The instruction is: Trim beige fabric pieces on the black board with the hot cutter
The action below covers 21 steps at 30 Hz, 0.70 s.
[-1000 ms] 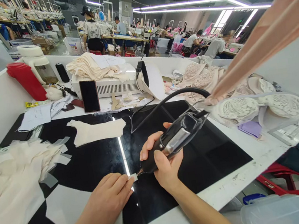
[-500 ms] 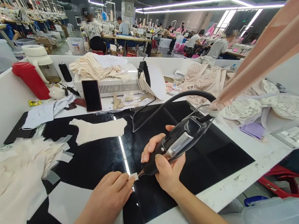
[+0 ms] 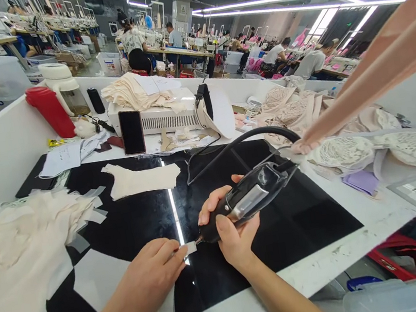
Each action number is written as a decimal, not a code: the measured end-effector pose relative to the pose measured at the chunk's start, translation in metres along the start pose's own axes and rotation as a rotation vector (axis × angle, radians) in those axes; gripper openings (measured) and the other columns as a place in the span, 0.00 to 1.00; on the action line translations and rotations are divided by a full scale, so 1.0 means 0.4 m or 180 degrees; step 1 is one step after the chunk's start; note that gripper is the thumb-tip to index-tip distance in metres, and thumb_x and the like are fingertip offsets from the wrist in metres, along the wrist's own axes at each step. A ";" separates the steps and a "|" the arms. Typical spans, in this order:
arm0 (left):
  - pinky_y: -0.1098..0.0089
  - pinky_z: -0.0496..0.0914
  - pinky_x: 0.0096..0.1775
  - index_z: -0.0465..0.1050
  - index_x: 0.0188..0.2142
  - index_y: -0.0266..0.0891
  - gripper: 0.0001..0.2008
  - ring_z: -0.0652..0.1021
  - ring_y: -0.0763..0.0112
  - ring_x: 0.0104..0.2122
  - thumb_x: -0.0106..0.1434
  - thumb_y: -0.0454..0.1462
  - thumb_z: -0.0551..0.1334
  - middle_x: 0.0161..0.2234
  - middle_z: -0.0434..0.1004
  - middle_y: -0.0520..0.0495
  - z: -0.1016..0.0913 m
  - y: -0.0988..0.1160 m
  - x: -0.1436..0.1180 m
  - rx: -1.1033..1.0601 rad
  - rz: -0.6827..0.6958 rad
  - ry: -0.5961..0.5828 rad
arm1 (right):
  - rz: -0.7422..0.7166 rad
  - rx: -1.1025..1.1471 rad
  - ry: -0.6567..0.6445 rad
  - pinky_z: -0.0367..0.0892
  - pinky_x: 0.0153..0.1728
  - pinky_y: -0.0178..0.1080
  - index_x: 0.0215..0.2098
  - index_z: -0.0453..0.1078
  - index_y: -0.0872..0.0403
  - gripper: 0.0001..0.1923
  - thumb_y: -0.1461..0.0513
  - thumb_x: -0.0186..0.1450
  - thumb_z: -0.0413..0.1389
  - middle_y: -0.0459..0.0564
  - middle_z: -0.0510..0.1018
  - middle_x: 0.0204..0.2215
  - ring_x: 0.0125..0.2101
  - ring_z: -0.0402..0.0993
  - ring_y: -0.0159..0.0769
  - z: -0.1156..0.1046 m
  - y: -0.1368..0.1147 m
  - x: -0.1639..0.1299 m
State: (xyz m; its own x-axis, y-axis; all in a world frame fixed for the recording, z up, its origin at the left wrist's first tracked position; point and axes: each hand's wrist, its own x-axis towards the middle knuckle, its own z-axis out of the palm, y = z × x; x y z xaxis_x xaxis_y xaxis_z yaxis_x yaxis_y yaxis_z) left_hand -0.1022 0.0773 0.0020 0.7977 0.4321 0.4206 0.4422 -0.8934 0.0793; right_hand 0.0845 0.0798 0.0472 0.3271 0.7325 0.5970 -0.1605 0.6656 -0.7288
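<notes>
R hand [image 3: 232, 233] grips black tool [image 3: 247, 198], tip at small strip [image 3: 189, 248] pinned flat under L hand [image 3: 155, 270]. Probably mid-job: cut pieces [image 3: 23, 230] piled left of L hand, one piece [image 3: 141, 179] beyond.

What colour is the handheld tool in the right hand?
Black with a silver metallic panel: the corded handheld tool, gripped by the right hand, shows best in the head view.

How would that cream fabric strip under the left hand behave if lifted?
The fabric strip would probably flop: it is thin and lies flat under the left hand. Likely very light. It may slide easily on the glossy black work surface.
</notes>
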 end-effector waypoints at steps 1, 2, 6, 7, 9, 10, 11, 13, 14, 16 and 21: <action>0.60 0.76 0.39 0.72 0.50 0.35 0.13 0.79 0.62 0.38 0.78 0.31 0.49 0.39 0.76 0.44 -0.001 0.000 -0.005 -0.0018 -0.0024 -0.0018 | -0.0014 0.0000 -0.0011 0.72 0.24 0.34 0.61 0.60 0.41 0.25 0.55 0.70 0.63 0.41 0.72 0.35 0.24 0.72 0.28 -0.001 -0.001 -0.002; 0.60 0.77 0.40 0.72 0.50 0.35 0.13 0.79 0.61 0.38 0.77 0.30 0.50 0.40 0.76 0.44 0.000 -0.001 -0.013 -0.0037 -0.0045 -0.0039 | -0.0014 -0.0005 -0.0021 0.73 0.24 0.35 0.61 0.60 0.41 0.26 0.56 0.70 0.63 0.41 0.72 0.35 0.24 0.72 0.28 -0.001 -0.003 -0.004; 0.60 0.77 0.43 0.72 0.53 0.34 0.15 0.78 0.63 0.40 0.74 0.25 0.52 0.41 0.76 0.44 0.001 0.002 -0.044 -0.0202 -0.0125 -0.0088 | -0.0015 -0.0066 -0.0047 0.73 0.25 0.36 0.62 0.58 0.41 0.26 0.57 0.70 0.62 0.41 0.71 0.35 0.24 0.72 0.28 -0.004 -0.007 -0.010; 0.60 0.77 0.43 0.72 0.53 0.34 0.15 0.77 0.63 0.40 0.73 0.24 0.52 0.41 0.76 0.44 -0.001 0.003 -0.049 -0.0235 -0.0131 -0.0072 | -0.0017 -0.0098 -0.0044 0.73 0.24 0.36 0.62 0.58 0.41 0.26 0.57 0.70 0.62 0.41 0.71 0.35 0.24 0.72 0.29 -0.004 -0.008 -0.011; 0.61 0.77 0.44 0.72 0.53 0.34 0.16 0.77 0.64 0.41 0.73 0.24 0.52 0.41 0.77 0.44 -0.008 0.007 -0.050 -0.0251 -0.0108 0.0021 | -0.0002 -0.0147 -0.0032 0.73 0.24 0.36 0.62 0.58 0.41 0.26 0.56 0.70 0.62 0.41 0.70 0.34 0.24 0.72 0.29 -0.005 -0.011 -0.012; 0.61 0.77 0.44 0.73 0.52 0.34 0.16 0.77 0.64 0.41 0.73 0.24 0.51 0.41 0.77 0.45 -0.012 0.008 -0.047 -0.0237 -0.0075 0.0078 | 0.0017 -0.0157 -0.0020 0.73 0.24 0.37 0.62 0.58 0.41 0.26 0.56 0.70 0.62 0.41 0.70 0.34 0.24 0.72 0.30 -0.005 -0.013 -0.012; 0.61 0.77 0.44 0.73 0.51 0.34 0.16 0.77 0.64 0.40 0.74 0.24 0.51 0.40 0.77 0.45 -0.016 0.009 -0.044 -0.0209 -0.0032 0.0129 | 0.0033 -0.0153 -0.0010 0.73 0.24 0.37 0.61 0.58 0.41 0.26 0.57 0.69 0.62 0.41 0.71 0.34 0.24 0.72 0.30 -0.006 -0.014 -0.013; 0.59 0.77 0.46 0.74 0.49 0.34 0.16 0.78 0.66 0.38 0.74 0.23 0.51 0.38 0.77 0.47 -0.023 0.011 -0.035 -0.0131 0.0044 0.0197 | 0.0053 -0.0125 -0.0005 0.73 0.24 0.37 0.61 0.58 0.41 0.26 0.57 0.69 0.62 0.42 0.71 0.34 0.25 0.72 0.30 -0.008 -0.016 -0.015; 0.59 0.77 0.48 0.75 0.49 0.34 0.16 0.78 0.66 0.37 0.74 0.23 0.50 0.37 0.77 0.47 -0.024 0.012 -0.032 -0.0083 0.0073 0.0218 | 0.0055 -0.0107 -0.0005 0.73 0.25 0.37 0.61 0.58 0.42 0.26 0.58 0.69 0.62 0.42 0.71 0.34 0.25 0.73 0.30 -0.009 -0.017 -0.016; 0.57 0.76 0.51 0.75 0.49 0.34 0.17 0.78 0.66 0.37 0.73 0.22 0.50 0.37 0.77 0.48 -0.024 0.012 -0.031 0.0014 0.0097 0.0251 | 0.0055 -0.0081 -0.0014 0.73 0.25 0.37 0.61 0.58 0.42 0.26 0.58 0.69 0.63 0.42 0.71 0.35 0.25 0.73 0.30 -0.010 -0.018 -0.018; 0.55 0.75 0.55 0.75 0.50 0.35 0.18 0.79 0.66 0.39 0.73 0.22 0.50 0.39 0.79 0.48 -0.017 0.011 -0.041 0.0099 0.0005 0.0208 | 0.0058 -0.0074 -0.0017 0.73 0.25 0.37 0.61 0.58 0.42 0.26 0.58 0.69 0.63 0.42 0.72 0.35 0.25 0.73 0.30 -0.009 -0.015 -0.019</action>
State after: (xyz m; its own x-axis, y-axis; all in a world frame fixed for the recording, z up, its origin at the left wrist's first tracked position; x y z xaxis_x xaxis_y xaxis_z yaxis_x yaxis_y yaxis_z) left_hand -0.1161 0.0655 0.0015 0.7705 0.4209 0.4788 0.4542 -0.8894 0.0509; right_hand 0.0862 0.0697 0.0459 0.3195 0.7453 0.5852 -0.1447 0.6487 -0.7471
